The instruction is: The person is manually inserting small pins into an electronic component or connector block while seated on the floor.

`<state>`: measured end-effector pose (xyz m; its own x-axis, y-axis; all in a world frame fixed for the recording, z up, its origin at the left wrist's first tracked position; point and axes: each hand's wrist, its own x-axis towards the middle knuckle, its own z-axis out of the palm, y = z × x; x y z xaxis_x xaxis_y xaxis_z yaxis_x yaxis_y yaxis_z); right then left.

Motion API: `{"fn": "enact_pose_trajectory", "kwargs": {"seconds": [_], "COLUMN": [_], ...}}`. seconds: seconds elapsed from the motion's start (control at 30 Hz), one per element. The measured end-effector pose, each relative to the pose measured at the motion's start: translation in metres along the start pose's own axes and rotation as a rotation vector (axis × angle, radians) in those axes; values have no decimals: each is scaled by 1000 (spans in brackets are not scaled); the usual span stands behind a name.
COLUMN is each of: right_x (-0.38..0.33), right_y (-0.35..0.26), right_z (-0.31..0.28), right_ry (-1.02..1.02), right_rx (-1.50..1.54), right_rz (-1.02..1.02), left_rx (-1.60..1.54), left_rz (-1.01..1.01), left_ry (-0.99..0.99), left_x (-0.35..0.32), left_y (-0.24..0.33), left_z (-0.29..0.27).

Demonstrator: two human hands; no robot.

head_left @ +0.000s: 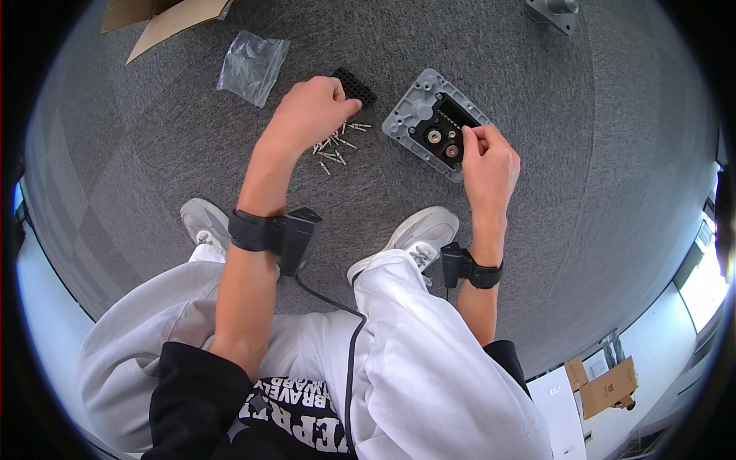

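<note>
My left hand (317, 113) is closed, fingers curled and thumb pointing right. It hovers over a loose pile of thin metal pins (335, 141), and what it may hold is hidden. Just past its fingers lies a black block (354, 86) with rows of holes, partly covered by the hand. My right hand (491, 165) pinches at the right side of a grey housing (420, 96) with a black inner panel and several round metal fittings (435, 136). From the pinched fingertips a thin, shiny, beaded-looking strip (448, 119) runs up-left over a dark slot; its kind is unclear.
A clear plastic bag (253, 67) lies on the grey carpet left of the block. An open cardboard box (172, 23) stands at the far left, a grey metal part (553, 14) at the far right. My shoes (418, 234) are close below the pins and housing.
</note>
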<state>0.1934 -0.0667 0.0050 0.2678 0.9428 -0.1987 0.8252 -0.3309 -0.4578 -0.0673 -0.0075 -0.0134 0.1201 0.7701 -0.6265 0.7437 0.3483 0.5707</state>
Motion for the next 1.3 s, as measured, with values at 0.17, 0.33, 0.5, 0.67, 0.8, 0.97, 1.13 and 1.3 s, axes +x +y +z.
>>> {"fn": "enact_pose_trajectory", "kwargs": {"seconds": [0.17,0.33,0.5,0.67,0.8,0.97,1.13,1.3], "right_x": [-1,0,0,-1,-5,-6,-7,-11], "right_y": [0,-2,-2,-6,-20,-34,-27,-23], "right_z": [-3,-3,-2,-11,-17,-19,-15,-18], "right_ry": [-20,-5,11,48,41,-124,-290,-407], "right_rx": [44,68,84,236,357,606,710,939], "right_rz": [33,13,-7,-7,-102,-268,-308,-181], "left_rx": [265,395,423,280,-161,-559,-777,-751], "left_rz": [-76,-105,-141,-29,168,147,219,240], "left_ry": [44,183,154,14,-169,-416,-439,-555], "left_x": [-7,-12,-9,-15,-18,-24,-21,-21], "left_y": [4,6,3,17,45,63,61,57], "left_z": [22,44,48,22,-1,-1,3,4]}}
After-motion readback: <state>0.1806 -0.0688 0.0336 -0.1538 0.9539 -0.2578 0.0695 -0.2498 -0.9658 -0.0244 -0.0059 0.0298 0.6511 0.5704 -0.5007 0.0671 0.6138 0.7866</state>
